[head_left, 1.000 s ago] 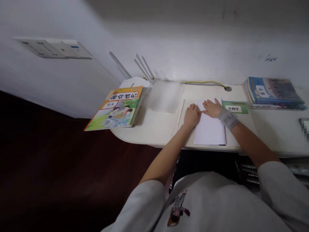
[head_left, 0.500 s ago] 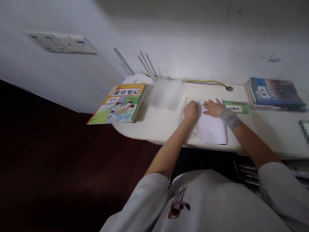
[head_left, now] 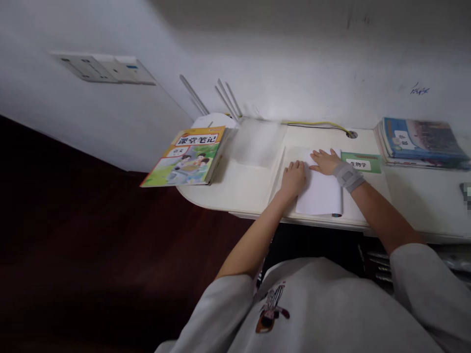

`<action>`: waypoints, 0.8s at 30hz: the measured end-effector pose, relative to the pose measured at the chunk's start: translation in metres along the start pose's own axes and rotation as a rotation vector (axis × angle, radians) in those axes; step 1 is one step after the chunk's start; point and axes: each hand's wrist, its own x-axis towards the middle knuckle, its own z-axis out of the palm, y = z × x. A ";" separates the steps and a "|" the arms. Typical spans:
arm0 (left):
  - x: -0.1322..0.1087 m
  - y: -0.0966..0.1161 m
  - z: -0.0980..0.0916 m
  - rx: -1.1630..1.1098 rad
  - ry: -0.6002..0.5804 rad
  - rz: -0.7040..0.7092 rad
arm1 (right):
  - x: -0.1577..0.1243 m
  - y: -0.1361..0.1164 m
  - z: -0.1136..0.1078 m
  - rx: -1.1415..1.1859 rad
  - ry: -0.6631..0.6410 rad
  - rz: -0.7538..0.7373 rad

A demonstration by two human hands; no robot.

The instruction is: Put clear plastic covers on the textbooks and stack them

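two hands, left [head_left: 293, 179], right [head_left: 324, 162], on notebook [head_left: 318, 196] (wrist brace [head_left: 348, 176])

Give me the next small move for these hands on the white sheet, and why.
Probably smooth the white sheet flat by sliding the left hand along its left edge. That hand rests there, while the right hand lies across the sheet's far end near the green 生物学 label, so the sheet seems steadied from that side.

White paper stack [head_left: 319, 193]: rectangular, lying flat on the bench [head_left: 235, 193], long edges running away from the wearer, coloured strip visible at near right corner. Left hand [head_left: 293, 179] rests at its left edge; right hand [head_left: 324, 162] lies flat on its far edge.
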 end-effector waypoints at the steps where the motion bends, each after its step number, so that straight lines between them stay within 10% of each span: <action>1: -0.008 -0.001 0.000 -0.006 -0.019 0.011 | 0.000 0.000 0.001 0.004 0.010 0.019; 8: -0.048 -0.012 0.005 -0.095 -0.011 0.057 | -0.049 -0.022 -0.011 0.008 0.275 -0.040; 15: -0.052 -0.016 0.003 -0.200 -0.017 0.096 | -0.137 -0.059 0.001 -0.026 0.143 -0.489; 24: -0.072 -0.022 -0.005 -0.315 -0.128 0.190 | -0.139 -0.067 0.015 -0.037 0.176 -0.456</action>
